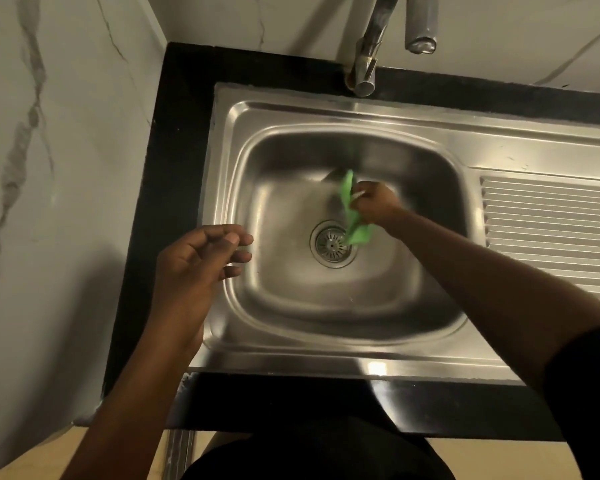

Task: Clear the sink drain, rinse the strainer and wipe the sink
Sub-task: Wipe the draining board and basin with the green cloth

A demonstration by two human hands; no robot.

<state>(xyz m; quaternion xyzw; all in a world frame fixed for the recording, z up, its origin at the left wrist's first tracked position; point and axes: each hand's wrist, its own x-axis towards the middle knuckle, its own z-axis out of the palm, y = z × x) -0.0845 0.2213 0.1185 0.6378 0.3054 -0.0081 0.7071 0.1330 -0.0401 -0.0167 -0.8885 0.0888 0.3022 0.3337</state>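
The fingers (355, 195) of the right hand (374, 202) are closed tight on a green cloth (355, 230), deep inside the sink (326, 348). The cloth sticks up a little above these fingers and hangs down below them — its lower corner lies on the edge of the round metal strainer (332, 244), which sits in the drain just below and to the left of the hand. The right arm reaches in from the lower right, with a dark sleeve near the picture edge.

The left hand (194, 261) is over the left rim of the sink, well apart from the cloth. Its fingers (238, 240) are loosely curled, a little apart, and hold nothing; the tips point toward the bowl.

Farther from the right fingers, on their right side, is the ribbed draining board (551, 223). Beyond them, at the back rim, the tap (366, 69) stands on the black table (184, 133). No water shows at the spout — I cannot tell more. Marble wall (49, 133) is on the far left.
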